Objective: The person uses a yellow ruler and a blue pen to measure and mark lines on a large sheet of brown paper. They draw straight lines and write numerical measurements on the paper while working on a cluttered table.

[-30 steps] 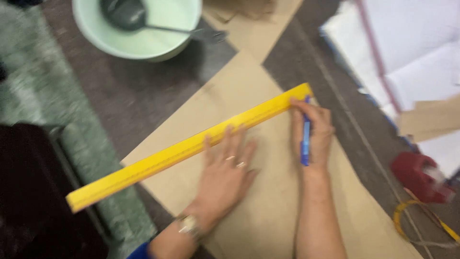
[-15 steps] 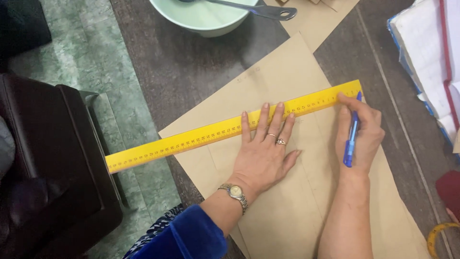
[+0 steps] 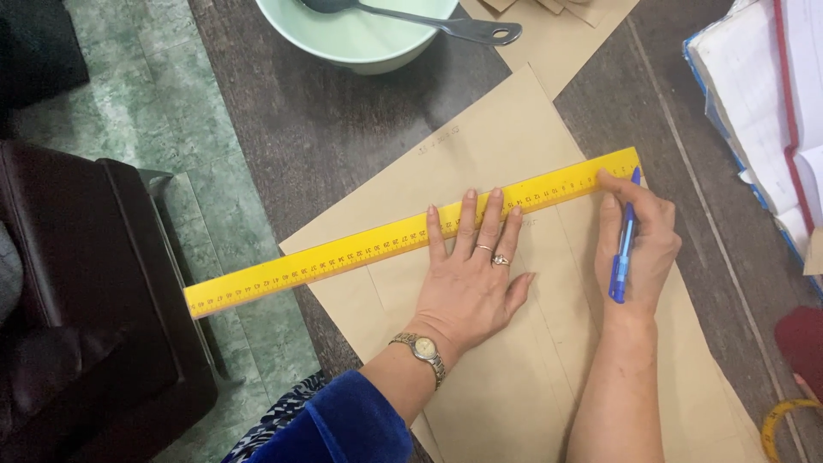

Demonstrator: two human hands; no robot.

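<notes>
the left hand [image 3: 470, 283] lay flat, fingers spread, pinning a yellow ruler [image 3: 411, 233] across brown paper [image 3: 514, 377]. the right hand [image 3: 636, 240] gripped a blue pen [image 3: 623, 254] at the ruler's right end. a pale green bowl [image 3: 360, 39] stood far off, stacked papers [image 3: 763, 94] far right.

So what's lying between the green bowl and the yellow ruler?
Head view: only bare dark tabletop and the upper corner of the brown paper sheet lie between the green bowl and the yellow ruler.

no packages, labels, signs, screens visible
</notes>
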